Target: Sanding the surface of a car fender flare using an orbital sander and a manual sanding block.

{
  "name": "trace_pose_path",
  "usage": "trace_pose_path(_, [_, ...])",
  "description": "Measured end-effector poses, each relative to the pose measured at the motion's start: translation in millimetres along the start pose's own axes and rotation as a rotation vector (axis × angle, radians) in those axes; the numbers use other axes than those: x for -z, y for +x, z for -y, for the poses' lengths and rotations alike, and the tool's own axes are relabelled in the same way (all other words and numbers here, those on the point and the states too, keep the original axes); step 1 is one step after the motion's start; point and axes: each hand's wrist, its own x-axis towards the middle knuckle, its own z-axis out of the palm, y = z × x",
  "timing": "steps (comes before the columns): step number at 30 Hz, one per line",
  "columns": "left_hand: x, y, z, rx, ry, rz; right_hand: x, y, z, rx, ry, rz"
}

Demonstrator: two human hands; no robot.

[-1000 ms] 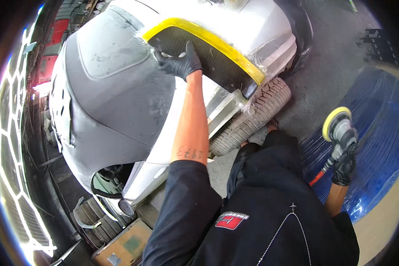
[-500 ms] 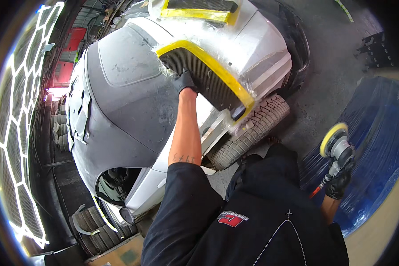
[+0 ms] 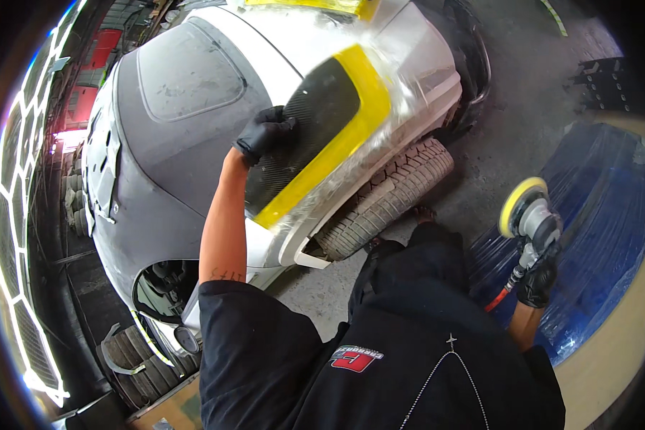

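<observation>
My left hand (image 3: 265,134), in a black glove, is closed on the left edge of a dark carbon-fibre panel (image 3: 326,104). A wide yellow border runs along the panel's right and lower sides. The panel is tilted over the white rear corner of a car (image 3: 265,50), above the tyre (image 3: 390,201). Off to the right, my right hand (image 3: 539,276), also gloved in black, grips an air sander (image 3: 534,218). Its round yellow-edged pad points up and away from the panel. A red hose (image 3: 499,297) runs from the tool's lower end.
A second yellow-edged part (image 3: 322,6) lies on the car at the top. Blue plastic film (image 3: 602,208) covers much of a tan surface (image 3: 609,344) on the right. Stacked tyres (image 3: 140,358) stand at lower left, and bright hexagonal lights (image 3: 14,236) line the left wall.
My left hand has turned the panel, so its yellow border now runs down the right and lower sides. The sander stays in my right hand. The whole view has shifted slightly.
</observation>
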Motion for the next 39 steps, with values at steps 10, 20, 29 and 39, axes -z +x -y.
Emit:
trace_pose_path(10, [-40.2,27.6,43.5,-0.141,0.249,0.026,-34.2,16.8,-11.2,-0.227,0.155,0.618])
trace_pose_path(20, [-89.8,-7.5,78.5,-0.417,1.337,-0.956,-189.8,55.4,-56.6,0.022,-0.430,0.304])
trace_pose_path(29, [-57.8,5.0,45.3,0.147,0.902,-0.632,-269.3,89.1,-99.8,0.023,-0.478,0.511])
trace_pose_path(39, [-48.4,11.3,49.5,0.105,0.859,-0.580,-335.7,116.0,-149.3,0.034,-0.413,0.554])
